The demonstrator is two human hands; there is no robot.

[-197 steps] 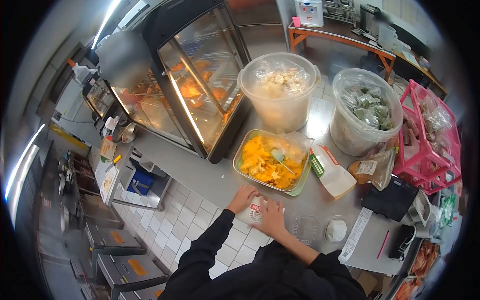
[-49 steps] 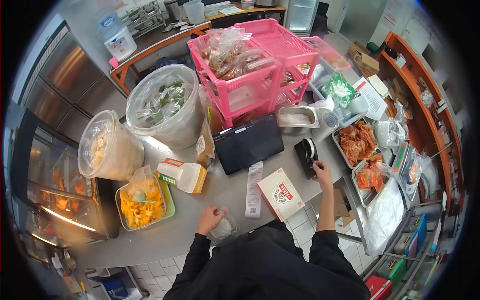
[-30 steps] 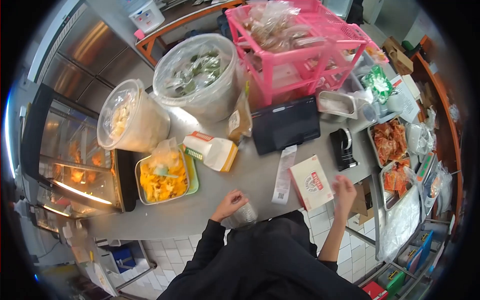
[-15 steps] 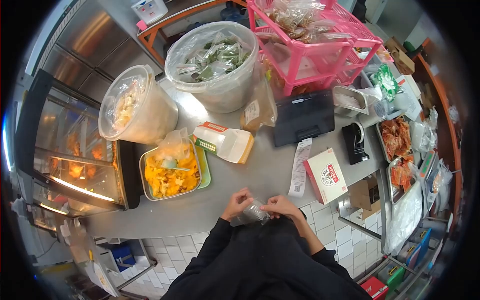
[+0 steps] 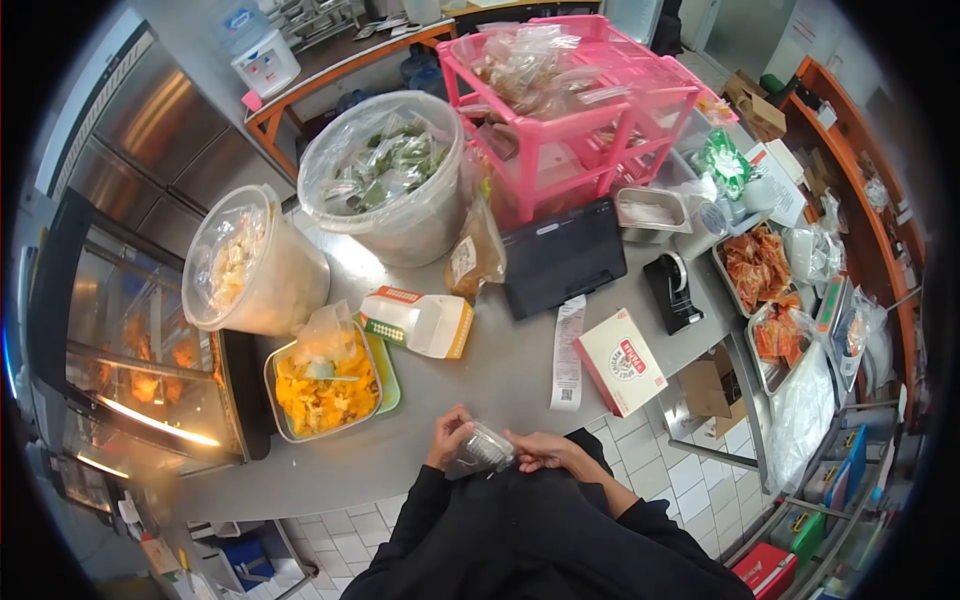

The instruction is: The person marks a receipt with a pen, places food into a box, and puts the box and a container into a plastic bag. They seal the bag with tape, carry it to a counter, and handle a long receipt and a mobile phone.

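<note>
Moved away from the black tape dispenser [image 5: 676, 294] since the earlier frame, the right hand [image 5: 540, 450] is now beside the clear plastic container [image 5: 486, 447], its fingers bent in at the container's right edge; whether they pinch it cannot be told. The left hand [image 5: 452, 437] grasps the container's left side, thumb and fingers closed on it. The container is tilted between the two hands, in front of the dark-clad torso, at the near edge of the metal bench [image 5: 420, 405].

Ahead and to the left, a metal tray [image 5: 279, 400] of yellow-orange food overlaps a green tray [image 5: 388, 385], with a plastic bag [image 5: 328, 333] on the food. An open carton [image 5: 418, 322] lies on its side beyond the hands. To the right, a long printed slip [image 5: 567, 355] runs between the carton and a white-and-red box [image 5: 622, 362]; past the slip's far end is a black tablet [image 5: 565, 257]. The tape dispenser rests beyond the box, near the bench's right side.
</note>
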